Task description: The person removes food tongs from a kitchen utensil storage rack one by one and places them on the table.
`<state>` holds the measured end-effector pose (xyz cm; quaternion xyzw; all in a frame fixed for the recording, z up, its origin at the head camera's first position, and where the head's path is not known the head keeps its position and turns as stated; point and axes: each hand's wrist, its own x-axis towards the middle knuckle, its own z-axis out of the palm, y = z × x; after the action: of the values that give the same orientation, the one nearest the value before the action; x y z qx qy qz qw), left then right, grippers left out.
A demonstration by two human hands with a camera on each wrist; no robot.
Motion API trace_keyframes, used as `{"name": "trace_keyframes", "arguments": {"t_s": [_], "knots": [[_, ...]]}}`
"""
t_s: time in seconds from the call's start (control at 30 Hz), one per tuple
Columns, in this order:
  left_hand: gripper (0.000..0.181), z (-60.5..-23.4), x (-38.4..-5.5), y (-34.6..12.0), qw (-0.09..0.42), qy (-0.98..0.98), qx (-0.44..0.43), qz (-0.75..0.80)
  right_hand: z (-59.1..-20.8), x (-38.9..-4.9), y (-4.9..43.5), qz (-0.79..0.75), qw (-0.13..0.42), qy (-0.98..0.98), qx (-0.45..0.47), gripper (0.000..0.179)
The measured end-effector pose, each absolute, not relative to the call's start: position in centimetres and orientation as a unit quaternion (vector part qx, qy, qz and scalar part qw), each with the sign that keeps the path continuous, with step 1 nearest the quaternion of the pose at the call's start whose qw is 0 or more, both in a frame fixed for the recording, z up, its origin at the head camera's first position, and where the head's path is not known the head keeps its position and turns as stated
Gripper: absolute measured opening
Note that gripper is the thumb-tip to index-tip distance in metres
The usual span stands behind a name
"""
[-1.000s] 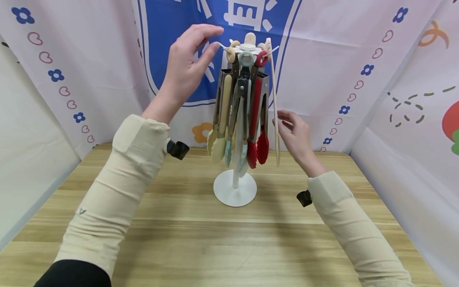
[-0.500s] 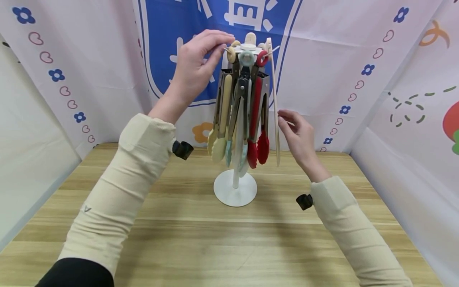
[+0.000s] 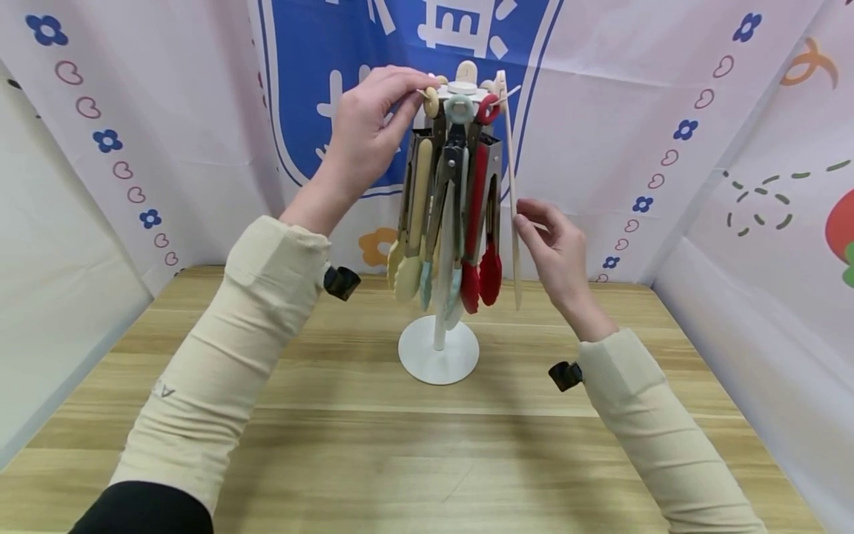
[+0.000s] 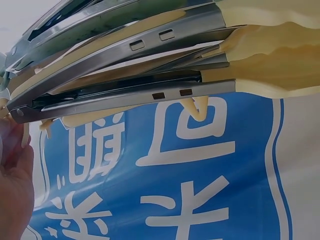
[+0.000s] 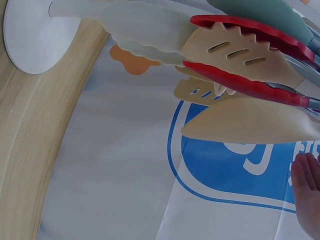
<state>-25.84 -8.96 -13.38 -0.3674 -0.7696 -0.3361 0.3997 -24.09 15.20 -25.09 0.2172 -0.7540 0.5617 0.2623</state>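
Note:
A white utensil rack (image 3: 460,90) stands upright on a round base (image 3: 438,363), with several tongs and wooden utensils hanging around it. At its upper left my left hand (image 3: 370,130) pinches the ring of the cream tongs (image 3: 416,215), partly hiding the hook. In the left wrist view, only part of the hand (image 4: 15,195) shows, at the left edge. Mint-ringed tongs (image 3: 458,110) and red tongs (image 3: 477,222) hang at the front and right. My right hand (image 3: 557,252), fingers loosely bent, is beside the wooden spatula (image 3: 512,185); the right wrist view shows a small gap between them.
The rack's base sits toward the back of the wooden table (image 3: 373,452). A fabric backdrop (image 3: 574,133) with a blue printed panel hangs close behind. In the right wrist view, a slotted wooden turner (image 5: 235,50) is among the hanging utensils.
My left hand has moved right and slightly down, from near the hook tip to the cream tongs' ring. My right hand has shifted only slightly. The rack has stayed in place.

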Motion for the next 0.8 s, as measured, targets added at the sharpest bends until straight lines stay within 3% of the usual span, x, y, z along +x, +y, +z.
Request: {"name": "trace_keyframes", "arguments": {"t_s": [0.33, 0.8], "knots": [[0.023, -13.41, -25.81, -8.83, 0.400, -0.772, -0.363, -0.337, -24.76, -23.87, 14.89, 0.564, 0.273, -0.742, 0.238, 0.029], [0.022, -13.50, -26.03, -8.97, 0.404, -0.763, -0.377, -0.336, -24.59, -24.28, 14.53, 0.576, 0.237, -0.739, 0.258, 0.029]]}}
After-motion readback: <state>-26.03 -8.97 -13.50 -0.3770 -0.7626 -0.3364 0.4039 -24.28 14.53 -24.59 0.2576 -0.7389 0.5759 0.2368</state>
